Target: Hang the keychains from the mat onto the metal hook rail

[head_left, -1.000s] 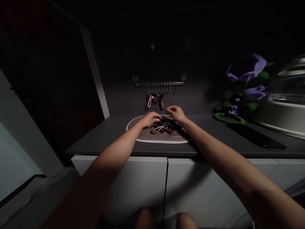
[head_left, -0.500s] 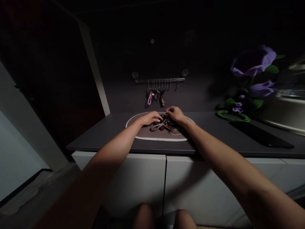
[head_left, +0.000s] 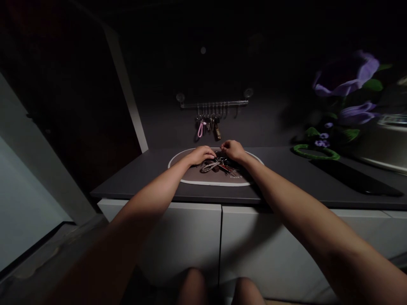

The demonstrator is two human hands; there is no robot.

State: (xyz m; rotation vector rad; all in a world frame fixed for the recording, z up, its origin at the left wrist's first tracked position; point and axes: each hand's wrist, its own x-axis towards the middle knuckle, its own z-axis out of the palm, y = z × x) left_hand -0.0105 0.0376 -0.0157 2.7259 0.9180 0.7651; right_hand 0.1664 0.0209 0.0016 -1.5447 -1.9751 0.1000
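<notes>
My left hand (head_left: 202, 155) rests low over the mat with its fingers stretched out towards a small heap of keys (head_left: 226, 167), fingertips at its left edge. A braided grey strap (head_left: 209, 166) lies in front of those fingers, beside the keys. Just beyond the heap on the right is my right hand (head_left: 233, 150), its thumb and fingers pinched together. Whatever it may hold is too small and dark to make out. Under everything lies an oval brown mat (head_left: 193, 176) with a white rim.
Behind, a clear rail (head_left: 214, 104) with hooks carries several key rings, among them a pink strap (head_left: 200, 128). The dark counter (head_left: 127, 178) holds purple knitted flowers (head_left: 359, 113), a green ring (head_left: 302, 154) and a flat black object (head_left: 356, 178) at right. White cabinet doors (head_left: 187, 237) are below.
The view has shifted slightly. My left fingers have closed up a little beside the keys. My right hand stays pinched in nearly the same place.
</notes>
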